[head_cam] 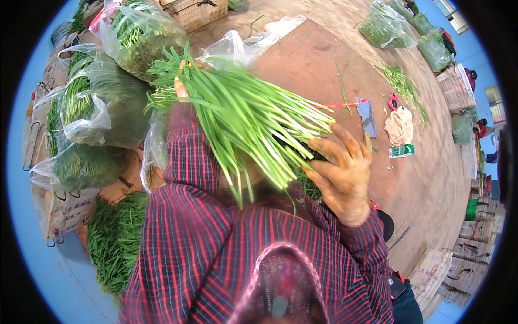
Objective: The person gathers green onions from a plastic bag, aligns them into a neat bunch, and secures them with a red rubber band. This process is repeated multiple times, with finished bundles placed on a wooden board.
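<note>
A loose bunch of long green garlic chives lies across the air in front of my chest, pale stem ends to the right. My left hand grips it near the leafy end; leaves cover most of the fingers. At the stem ends, my right hand has its stained fingers spread, fingertips touching or very near the stems. Beyond it, a knife with a broad metal blade rests on the brown board. A thin red strip reaches the blade.
Clear plastic bags of greens crowd the left, above a pile of chives. Right of the board are a cloth, a green-and-white packet and scattered trimmings. More bags and stacked boxes line the far right.
</note>
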### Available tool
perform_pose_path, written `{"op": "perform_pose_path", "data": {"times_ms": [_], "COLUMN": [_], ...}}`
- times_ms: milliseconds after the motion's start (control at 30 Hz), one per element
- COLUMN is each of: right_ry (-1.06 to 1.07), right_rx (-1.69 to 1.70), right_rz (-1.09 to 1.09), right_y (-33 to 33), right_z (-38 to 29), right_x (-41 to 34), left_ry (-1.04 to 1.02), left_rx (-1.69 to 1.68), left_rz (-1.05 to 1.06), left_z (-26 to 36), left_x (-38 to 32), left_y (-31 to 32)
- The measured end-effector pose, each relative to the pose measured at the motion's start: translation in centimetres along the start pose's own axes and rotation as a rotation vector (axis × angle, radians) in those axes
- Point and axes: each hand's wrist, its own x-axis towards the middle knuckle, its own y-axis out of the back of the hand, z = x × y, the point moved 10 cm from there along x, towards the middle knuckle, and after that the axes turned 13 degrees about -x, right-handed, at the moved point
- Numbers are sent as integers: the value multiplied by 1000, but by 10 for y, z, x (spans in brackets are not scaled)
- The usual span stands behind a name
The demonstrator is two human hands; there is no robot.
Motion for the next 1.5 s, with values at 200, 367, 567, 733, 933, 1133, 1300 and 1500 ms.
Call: {"op": "perform_pose_path", "data": {"times_ms": [200, 367, 567, 733, 933, 1133, 1300, 1500], "right_ry": [-242, -187, 139, 180, 163, 106, -38, -91], "right_rx": [229, 107, -287, -295, -217, -225, -209, -26], "right_rz": [-183, 191, 53, 122, 129, -55, -447, -96], "right_y": [14, 38, -4, -18, -28, -27, -13, 14], "right_z": [62, 42, -12, -15, -13, 17, 72, 29], "right_x": [-40, -2, 59, 62, 59, 25, -35, -14], "left_ry": [-38, -22, -16, 70, 59, -50, -211, -250], "left_rx": [137, 115, 116, -26, -59, 196, 119, 112], "left_rz": [0, 18, -108, -100, -57, -131, -19, 26], "left_z": [11, 14, 4, -13, 2, 15, 25, 21], "left_x": [2, 8, 1, -3, 5, 0, -3, -3], "left_y": [9, 18, -7, -11, 3, -2, -8, -26]}}
